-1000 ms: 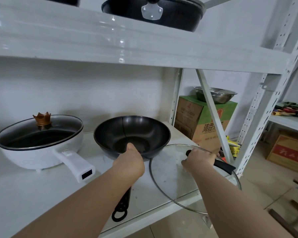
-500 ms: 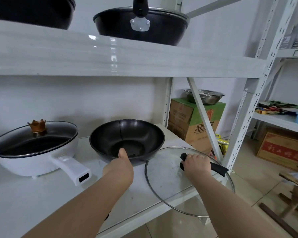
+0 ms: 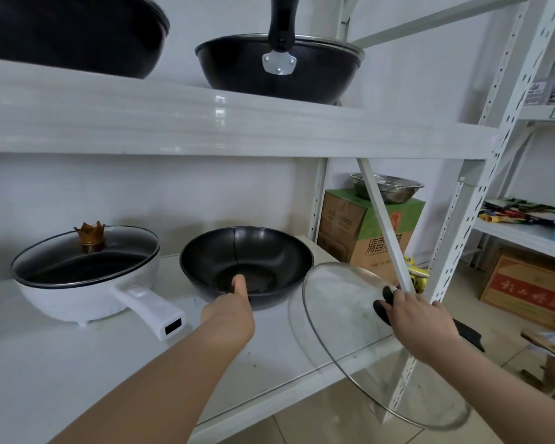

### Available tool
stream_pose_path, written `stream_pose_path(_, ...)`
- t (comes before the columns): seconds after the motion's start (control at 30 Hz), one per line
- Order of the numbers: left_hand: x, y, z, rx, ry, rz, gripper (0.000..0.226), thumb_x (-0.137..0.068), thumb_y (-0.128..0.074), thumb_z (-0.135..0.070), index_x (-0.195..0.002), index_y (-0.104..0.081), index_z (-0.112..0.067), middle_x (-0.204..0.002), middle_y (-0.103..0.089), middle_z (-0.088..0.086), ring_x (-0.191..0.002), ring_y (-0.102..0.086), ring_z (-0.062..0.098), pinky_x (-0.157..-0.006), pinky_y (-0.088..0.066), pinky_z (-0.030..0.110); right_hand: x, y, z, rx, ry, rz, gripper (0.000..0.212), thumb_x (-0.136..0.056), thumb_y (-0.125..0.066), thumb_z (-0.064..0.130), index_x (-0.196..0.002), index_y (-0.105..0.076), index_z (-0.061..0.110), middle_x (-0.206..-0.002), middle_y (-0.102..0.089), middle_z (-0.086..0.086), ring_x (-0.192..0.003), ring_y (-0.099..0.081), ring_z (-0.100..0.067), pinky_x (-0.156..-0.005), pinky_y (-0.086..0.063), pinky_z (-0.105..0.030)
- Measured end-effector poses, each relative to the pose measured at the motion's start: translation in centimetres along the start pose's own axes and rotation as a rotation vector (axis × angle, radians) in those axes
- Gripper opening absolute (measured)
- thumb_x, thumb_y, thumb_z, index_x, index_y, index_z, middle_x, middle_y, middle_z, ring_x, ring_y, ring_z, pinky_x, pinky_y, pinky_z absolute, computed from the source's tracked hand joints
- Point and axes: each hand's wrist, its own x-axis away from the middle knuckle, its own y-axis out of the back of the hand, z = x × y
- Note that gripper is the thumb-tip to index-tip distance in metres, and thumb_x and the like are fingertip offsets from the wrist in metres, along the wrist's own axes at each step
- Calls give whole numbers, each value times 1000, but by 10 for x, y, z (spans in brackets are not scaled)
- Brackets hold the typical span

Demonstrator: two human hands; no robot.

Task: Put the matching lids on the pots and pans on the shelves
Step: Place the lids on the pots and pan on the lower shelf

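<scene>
A black wok (image 3: 257, 251) stands uncovered on the lower shelf (image 3: 61, 354). My left hand (image 3: 229, 310) grips its near rim, thumb inside the bowl. My right hand (image 3: 417, 325) is closed on the black handle of a round glass lid (image 3: 343, 318), which is tilted up to the right of the wok and hangs partly past the shelf's front edge. A white electric pan (image 3: 87, 283) at the left wears a glass lid with a gold crown knob (image 3: 90, 233). Two black woks (image 3: 279, 68) (image 3: 71, 33) sit on the upper shelf.
A white diagonal brace (image 3: 382, 219) and a perforated upright (image 3: 462, 219) frame the shelf's right end, close to the lid. Behind stand a green-topped cardboard box (image 3: 366, 225) with steel bowls (image 3: 388, 187) on it. Another rack (image 3: 526, 232) and a box (image 3: 526, 290) are at right.
The glass lid has been lifted and tilted up on its left side by my right hand. My left hand stays on the wok's rim. The camera has tipped upward.
</scene>
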Motion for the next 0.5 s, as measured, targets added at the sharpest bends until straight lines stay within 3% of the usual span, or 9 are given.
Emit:
stream_pose_path(0.1, 1, -1, 0, -5, -10, 4, 87, -89, -50, -6, -152, 9, -17, -122, -60, 11, -109, -60, 25, -77, -41, 32, -10, 19, -4, -91, -55, -35, 35, -101, -20, 46, -91, -41, 20, -102, -64, -1, -99, -62, -25, -72, -40, -37)
stream_pose_path(0.27, 3, -2, 1, 29, -8, 18, 89, -90, -50, -9, -152, 13, -10, -128, -57, 12, -114, -58, 26, -91, -46, 35, -48, 63, 26, -291, -76, -25, 43, -98, -25, 54, -91, -46, 16, -84, -58, -4, -88, -63, -30, -64, -44, -36)
stream_pose_path(0.37, 5, 2, 3, 91, 72, 126, 90, -90, -51, -9, -151, 15, -3, -135, -51, 17, -122, -54, 30, -100, -43, 37, -80, 90, 67, -289, -22, 61, 35, -96, -37, 49, -88, -51, 19, -74, -53, -2, -75, -56, -26, -64, -42, -32)
stream_pose_path(0.43, 8, 4, 7, 188, 136, 166, 81, -90, -53, -8, -150, 1, 1, -137, -49, 18, -125, -51, 30, -101, -42, 35, -102, 101, 98, -346, 3, 156, 30, -93, -46, 46, -93, -56, 18, -75, -52, -2, -77, -56, -26, -66, -42, -31)
stream_pose_path(0.5, 12, 5, 12, 303, 139, 143, 59, -90, -52, -8, -140, -22, -5, -128, -54, 13, -119, -55, 26, -94, -43, 30, -122, 107, 124, -402, -12, 204, 38, -90, -52, 47, -105, -59, 13, -90, -57, -6, -92, -61, -28, -70, -43, -31)
